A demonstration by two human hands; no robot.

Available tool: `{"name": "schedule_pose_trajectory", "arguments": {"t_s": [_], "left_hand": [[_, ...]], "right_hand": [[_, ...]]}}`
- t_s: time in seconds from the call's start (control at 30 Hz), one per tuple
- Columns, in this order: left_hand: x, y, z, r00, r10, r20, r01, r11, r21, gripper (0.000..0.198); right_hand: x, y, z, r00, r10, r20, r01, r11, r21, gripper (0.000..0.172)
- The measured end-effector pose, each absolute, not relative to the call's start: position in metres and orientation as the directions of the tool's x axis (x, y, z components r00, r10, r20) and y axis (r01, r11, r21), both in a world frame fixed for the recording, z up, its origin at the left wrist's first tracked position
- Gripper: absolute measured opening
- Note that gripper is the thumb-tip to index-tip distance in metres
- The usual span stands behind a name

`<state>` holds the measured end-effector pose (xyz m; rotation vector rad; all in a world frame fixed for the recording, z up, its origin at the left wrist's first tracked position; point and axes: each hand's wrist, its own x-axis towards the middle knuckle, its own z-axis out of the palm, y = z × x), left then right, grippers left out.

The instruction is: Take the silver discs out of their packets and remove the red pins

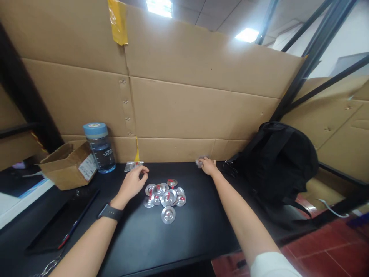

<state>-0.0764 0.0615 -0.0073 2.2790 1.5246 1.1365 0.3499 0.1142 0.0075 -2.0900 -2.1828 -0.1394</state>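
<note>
A heap of several round silver discs with red parts (165, 195) lies on the black table (173, 238). My left hand (133, 182), with a dark watch on the wrist, rests just left of the heap, fingers curled and pinched together; what they hold is too small to make out. My right hand (208, 166) reaches far back to the cardboard wall, its fingers closed around a small clear plastic bag (201, 161). Another small clear bag (133, 165) lies on the table behind my left hand.
A blue-lidded water bottle (100, 148) and an open cardboard box (67, 164) stand at the back left. A black backpack (276, 161) fills the table's right side. A cardboard wall (187, 100) closes off the back. A dark flat case with a pen (62, 227) lies at left.
</note>
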Motion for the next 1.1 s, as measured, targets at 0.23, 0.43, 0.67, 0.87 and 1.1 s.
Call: {"name": "schedule_pose_trajectory", "arguments": {"t_s": [0.23, 0.43, 0.67, 0.87, 1.1], "left_hand": [[-0.103, 0.076, -0.02, 0.061, 0.893, 0.445, 0.94, -0.202, 0.276, 0.052], [-0.097, 0.082, -0.019, 0.08, 0.937, 0.341, 0.934, -0.19, 0.303, 0.051], [-0.102, 0.08, -0.016, 0.071, 0.923, 0.378, 0.945, -0.183, 0.27, 0.036], [-0.097, 0.064, 0.003, -0.043, 0.853, 0.521, 0.826, -0.263, 0.499, 0.034], [-0.041, 0.02, 0.039, 0.129, 0.797, 0.59, 0.512, -0.563, 0.648, 0.026]], "right_hand": [[0.347, 0.095, 0.01, -0.022, 0.977, 0.213, 0.998, 0.033, -0.048, 0.033], [0.331, 0.065, 0.015, -0.026, 0.948, 0.317, 0.99, 0.067, -0.12, 0.031], [0.268, 0.053, 0.021, -0.174, 0.898, 0.405, 0.934, 0.28, -0.222, 0.023], [0.202, 0.048, 0.03, -0.214, 0.803, 0.557, 0.546, 0.571, -0.613, 0.014], [0.177, 0.021, 0.031, -0.152, 0.885, 0.441, 0.123, 0.459, -0.88, 0.044]]}}
